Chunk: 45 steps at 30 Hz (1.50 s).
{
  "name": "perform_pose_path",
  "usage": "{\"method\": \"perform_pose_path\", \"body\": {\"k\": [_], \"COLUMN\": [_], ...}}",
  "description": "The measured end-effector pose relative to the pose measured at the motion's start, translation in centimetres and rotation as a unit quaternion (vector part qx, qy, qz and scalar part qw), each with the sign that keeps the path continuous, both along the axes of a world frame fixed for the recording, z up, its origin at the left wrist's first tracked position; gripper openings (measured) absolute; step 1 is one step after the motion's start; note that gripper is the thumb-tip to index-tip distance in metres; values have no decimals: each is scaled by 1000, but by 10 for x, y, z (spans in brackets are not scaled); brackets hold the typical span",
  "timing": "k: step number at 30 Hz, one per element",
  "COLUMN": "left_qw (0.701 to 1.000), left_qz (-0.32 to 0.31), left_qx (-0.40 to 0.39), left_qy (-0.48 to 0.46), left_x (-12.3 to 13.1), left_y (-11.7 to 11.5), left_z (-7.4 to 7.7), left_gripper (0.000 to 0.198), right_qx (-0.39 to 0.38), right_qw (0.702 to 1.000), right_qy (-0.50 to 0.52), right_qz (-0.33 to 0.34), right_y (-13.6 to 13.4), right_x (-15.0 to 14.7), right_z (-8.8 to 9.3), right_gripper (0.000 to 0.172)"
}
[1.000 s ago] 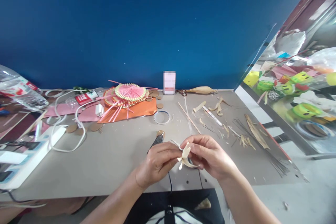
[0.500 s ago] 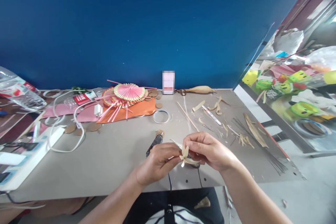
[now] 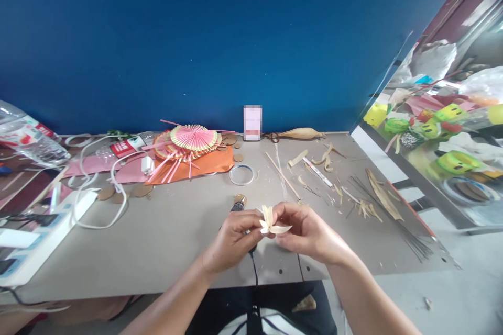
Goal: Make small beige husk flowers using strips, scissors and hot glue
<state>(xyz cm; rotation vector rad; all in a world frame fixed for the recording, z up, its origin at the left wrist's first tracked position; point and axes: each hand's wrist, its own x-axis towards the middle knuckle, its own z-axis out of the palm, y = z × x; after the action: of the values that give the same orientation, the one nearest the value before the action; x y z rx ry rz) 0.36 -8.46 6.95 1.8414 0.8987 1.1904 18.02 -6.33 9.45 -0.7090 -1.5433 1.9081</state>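
A small pale flower of dried husk strips (image 3: 268, 222) is held up over the front of the table, its petals spread. My left hand (image 3: 239, 233) pinches it at the base between thumb and fingers. From the other side, my right hand (image 3: 304, 231) curls its fingers around the flower's right edge, and one long petal points toward its palm. The right fingertips are partly hidden behind the petals. Beneath the left hand lies a dark tool with a cable (image 3: 237, 204), mostly covered.
Husk scraps (image 3: 367, 210), thin wires (image 3: 408, 238) and a thin stick (image 3: 282, 175) lie to the right. A tape ring (image 3: 241, 175), pink paper fans (image 3: 195, 138) and a phone (image 3: 252, 123) stand farther back. At left are a power strip (image 3: 43, 241) and a bottle (image 3: 33, 136).
The flower has shifted slightly left and turned, its petals now pointing up and right. My right hand's fingers have spread wider apart around it. The left hand keeps its pinch.
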Motion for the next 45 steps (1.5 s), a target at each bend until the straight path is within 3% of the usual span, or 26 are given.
{"method": "perform_pose_path", "body": {"k": [10,22,30,37,45], "left_qw": [999,999,991,953,973], "left_qz": [-37,-44,-54,-80,-67], "left_qx": [-26,-20,-116,-251,-189], "left_qy": [6,16,-43,-150,-111], "left_x": [0,-1,2,6,5], "left_y": [2,1,2,2,3], "left_z": [-1,3,1,5,4], "left_gripper": [30,19,24,27,22], "right_qx": [44,57,69,70,95], "right_qw": [996,994,994,996,990], "right_qy": [-47,-47,-52,-16,-35], "right_qz": [-59,-82,-60,-55,-95], "right_y": [-6,-6,-4,-6,-7], "right_x": [-6,-4,-2,-4,-7], "right_z": [-7,-7,1,7,6], "right_gripper": [16,21,14,8,5]}}
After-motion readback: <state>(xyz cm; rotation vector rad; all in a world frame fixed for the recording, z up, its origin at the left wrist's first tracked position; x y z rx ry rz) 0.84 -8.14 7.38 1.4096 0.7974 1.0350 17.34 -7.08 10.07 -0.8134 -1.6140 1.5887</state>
